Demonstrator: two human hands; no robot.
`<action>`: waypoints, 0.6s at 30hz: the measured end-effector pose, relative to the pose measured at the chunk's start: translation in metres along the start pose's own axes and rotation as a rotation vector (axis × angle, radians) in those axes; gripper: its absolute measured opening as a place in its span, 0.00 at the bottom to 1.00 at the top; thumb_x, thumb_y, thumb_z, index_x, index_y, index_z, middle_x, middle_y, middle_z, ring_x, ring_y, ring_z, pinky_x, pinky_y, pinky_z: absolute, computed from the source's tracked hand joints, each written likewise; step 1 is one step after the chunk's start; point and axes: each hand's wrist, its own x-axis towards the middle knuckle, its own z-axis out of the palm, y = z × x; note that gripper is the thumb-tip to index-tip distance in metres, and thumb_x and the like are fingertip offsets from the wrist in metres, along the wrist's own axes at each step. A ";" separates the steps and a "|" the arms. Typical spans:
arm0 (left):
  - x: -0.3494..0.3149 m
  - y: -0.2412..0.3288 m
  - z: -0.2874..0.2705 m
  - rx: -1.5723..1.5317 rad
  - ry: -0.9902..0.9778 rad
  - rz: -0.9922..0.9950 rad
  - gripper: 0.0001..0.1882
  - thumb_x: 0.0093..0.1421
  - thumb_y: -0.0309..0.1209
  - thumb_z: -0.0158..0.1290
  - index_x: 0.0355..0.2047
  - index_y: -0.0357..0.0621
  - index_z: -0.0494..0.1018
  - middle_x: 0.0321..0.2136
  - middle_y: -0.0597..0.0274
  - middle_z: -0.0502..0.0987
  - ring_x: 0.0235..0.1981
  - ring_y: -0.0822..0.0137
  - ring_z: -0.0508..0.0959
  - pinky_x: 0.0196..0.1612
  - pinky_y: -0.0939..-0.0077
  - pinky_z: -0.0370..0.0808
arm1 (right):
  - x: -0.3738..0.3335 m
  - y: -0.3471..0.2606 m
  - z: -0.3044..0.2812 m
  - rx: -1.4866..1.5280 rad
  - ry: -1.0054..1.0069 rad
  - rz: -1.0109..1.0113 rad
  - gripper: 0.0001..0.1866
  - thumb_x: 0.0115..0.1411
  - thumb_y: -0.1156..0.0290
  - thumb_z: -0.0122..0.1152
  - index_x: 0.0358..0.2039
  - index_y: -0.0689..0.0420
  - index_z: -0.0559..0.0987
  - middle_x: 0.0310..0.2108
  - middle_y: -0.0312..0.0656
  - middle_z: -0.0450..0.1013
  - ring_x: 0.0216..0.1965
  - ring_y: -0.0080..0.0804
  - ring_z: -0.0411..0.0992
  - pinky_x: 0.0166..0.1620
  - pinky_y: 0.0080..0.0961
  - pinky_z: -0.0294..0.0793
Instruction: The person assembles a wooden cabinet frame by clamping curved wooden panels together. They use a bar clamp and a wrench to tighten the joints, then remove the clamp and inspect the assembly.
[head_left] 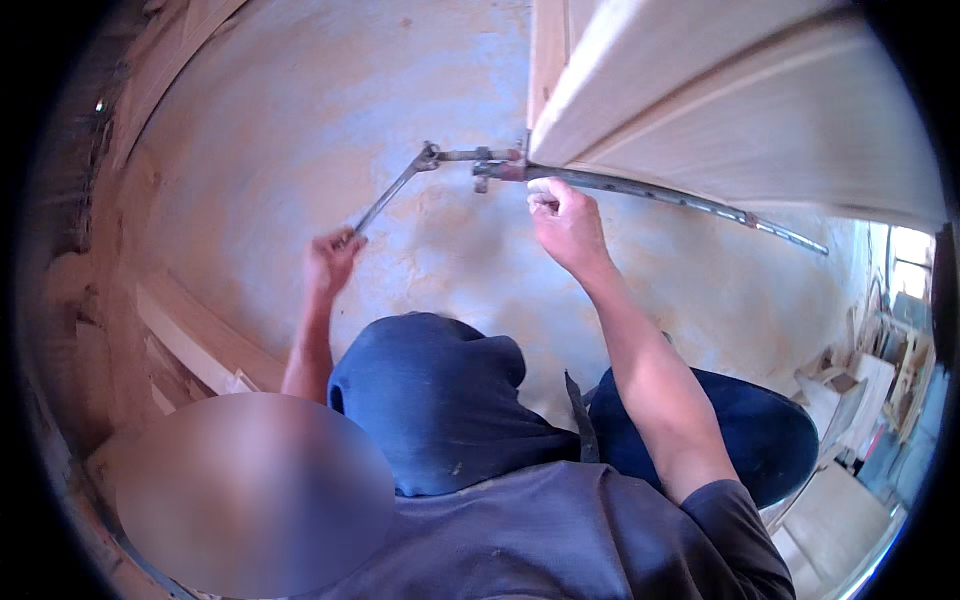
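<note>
Wrapped around the lower end of a long metal wrench is my left hand. The wrench slants up to the screw end of a bar clamp. The bar clamp runs along the lower edge of a pale wooden panel, its jaw and screw sticking out to the left of the panel's corner. Just below the bar, close to that corner, my right hand is closed with its fingers curled. Whatever it may hold is hidden, and I cannot tell whether it touches the bar.
Under the clamp lies a worn, dusty floor. Wooden boards lie at the left. At the right edge, pieces of wood stand near a bright window. My bent knees are close below my hands. A blurred oval covers the lower left.
</note>
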 end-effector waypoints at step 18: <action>0.235 0.182 -0.040 -1.418 -0.063 0.024 0.21 0.59 0.39 0.58 0.41 0.31 0.72 0.23 0.62 0.72 0.22 0.68 0.70 0.31 0.72 0.71 | 0.007 -0.244 -0.189 -0.722 0.631 -1.184 0.16 0.56 0.76 0.52 0.46 0.65 0.67 0.42 0.56 0.68 0.44 0.47 0.70 0.48 0.36 0.72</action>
